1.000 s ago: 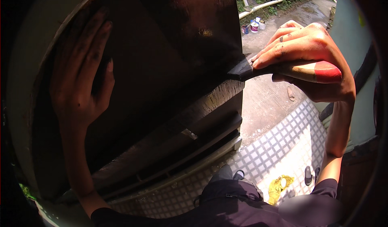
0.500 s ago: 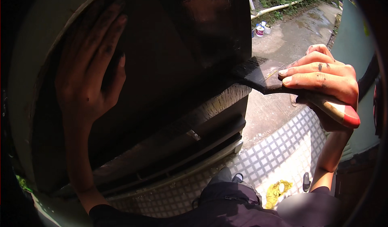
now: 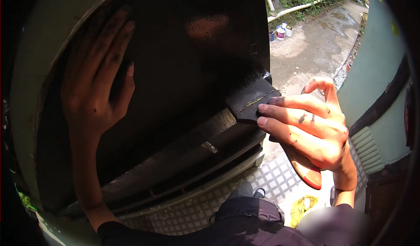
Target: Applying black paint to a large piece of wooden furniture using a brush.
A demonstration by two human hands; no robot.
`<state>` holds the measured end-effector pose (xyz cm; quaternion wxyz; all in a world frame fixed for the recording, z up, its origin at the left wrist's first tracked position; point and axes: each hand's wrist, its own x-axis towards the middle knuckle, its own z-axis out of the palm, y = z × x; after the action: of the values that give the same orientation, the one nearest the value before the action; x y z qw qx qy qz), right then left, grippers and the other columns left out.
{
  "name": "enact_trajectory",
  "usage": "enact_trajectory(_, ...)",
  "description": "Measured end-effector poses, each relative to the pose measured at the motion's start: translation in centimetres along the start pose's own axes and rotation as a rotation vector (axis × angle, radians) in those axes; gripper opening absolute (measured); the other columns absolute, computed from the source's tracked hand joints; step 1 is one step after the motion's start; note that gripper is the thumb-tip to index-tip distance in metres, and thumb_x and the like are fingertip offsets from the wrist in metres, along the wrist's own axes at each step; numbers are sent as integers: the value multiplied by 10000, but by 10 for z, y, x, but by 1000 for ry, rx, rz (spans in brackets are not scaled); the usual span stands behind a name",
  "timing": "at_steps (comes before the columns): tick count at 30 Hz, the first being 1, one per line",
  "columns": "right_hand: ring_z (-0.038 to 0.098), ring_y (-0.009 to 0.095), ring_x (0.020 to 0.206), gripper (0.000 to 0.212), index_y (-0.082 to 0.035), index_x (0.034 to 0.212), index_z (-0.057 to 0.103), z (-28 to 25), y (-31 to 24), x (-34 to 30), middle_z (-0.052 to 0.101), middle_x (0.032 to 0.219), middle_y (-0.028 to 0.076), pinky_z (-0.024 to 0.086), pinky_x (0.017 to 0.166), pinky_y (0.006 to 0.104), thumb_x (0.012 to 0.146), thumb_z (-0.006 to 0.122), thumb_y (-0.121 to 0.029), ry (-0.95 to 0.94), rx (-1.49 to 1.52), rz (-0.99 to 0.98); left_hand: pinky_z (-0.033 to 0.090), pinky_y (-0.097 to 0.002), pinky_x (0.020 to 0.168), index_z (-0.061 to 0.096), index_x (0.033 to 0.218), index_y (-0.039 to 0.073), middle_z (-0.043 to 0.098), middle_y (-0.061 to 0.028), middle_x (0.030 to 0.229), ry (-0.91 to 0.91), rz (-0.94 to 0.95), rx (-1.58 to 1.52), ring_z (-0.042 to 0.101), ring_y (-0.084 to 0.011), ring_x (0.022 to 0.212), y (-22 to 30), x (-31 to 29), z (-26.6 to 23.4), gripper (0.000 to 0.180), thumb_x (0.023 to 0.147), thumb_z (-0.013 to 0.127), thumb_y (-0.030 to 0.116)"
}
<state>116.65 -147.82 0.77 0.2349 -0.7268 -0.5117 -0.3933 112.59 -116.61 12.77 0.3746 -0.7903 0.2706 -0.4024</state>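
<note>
My right hand (image 3: 310,123), spotted with black paint, grips a wide flat paintbrush (image 3: 252,100). Its wooden handle ends in red and points down toward me. The dark bristles press on the right part of a large black-painted panel (image 3: 153,101), near its edge. Glossy wet-looking paint shows higher up on that panel. In shadow on the left, my left hand (image 3: 94,88) rests with fingers stretched out against the panel, holding nothing. Black smudges mark its fingers. A band below the brush has a pale, thinly covered patch (image 3: 223,121).
Paint cans (image 3: 280,33) stand on the concrete path (image 3: 306,53) beyond the panel's edge. A pale pipe (image 3: 302,10) runs by the plants. A yellow cloth (image 3: 302,209) lies on the checkered tile floor (image 3: 282,176). A greenish wall (image 3: 372,71) rises at right.
The paintbrush has moved left and slightly down onto the panel, its handle swinging downward with my right hand. The streaky band is darker under the brush. My left hand stays put.
</note>
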Motion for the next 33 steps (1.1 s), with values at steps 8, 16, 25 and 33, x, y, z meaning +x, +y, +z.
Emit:
enact_trajectory(8, 680, 198, 874, 237, -67, 923, 736, 9, 18, -1, 732, 922, 62, 427, 811, 399, 739, 726, -216, -9, -13, -54, 426, -424, 1081, 624, 1244, 66, 590, -54, 1326, 72, -44, -77, 534, -259, 1262, 6, 8, 7, 426, 818, 643, 58)
enact_trajectory(16, 677, 227, 825, 285, -29, 906, 730, -34, 13, 45, 724, 867, 92, 446, 789, 391, 678, 738, -199, -210, 70, -38, 431, -417, 1078, 623, 1246, 65, 594, -57, 1317, 85, -55, -89, 539, -253, 1256, 7, 5, 9, 431, 816, 643, 45)
enact_trajectory(25, 681, 255, 815, 289, -41, 1044, 706, -32, 40, 73, 703, 877, 136, 503, 803, 387, 798, 652, -184, -365, 135, -111, 442, -417, 1057, 579, 1293, 26, 560, -115, 1355, 50, -4, -68, 525, -287, 1269, 1, 4, 8, 414, 880, 581, 37)
enact_trajectory(33, 672, 167, 674, 212, -17, 1008, 700, -19, 57, 82, 682, 735, 67, 513, 557, 257, 848, 649, -147, -97, 41, -350, 443, -419, 1049, 575, 1301, 32, 559, -110, 1360, 5, -15, -27, 527, -279, 1270, -2, -5, 4, 416, 886, 580, 46)
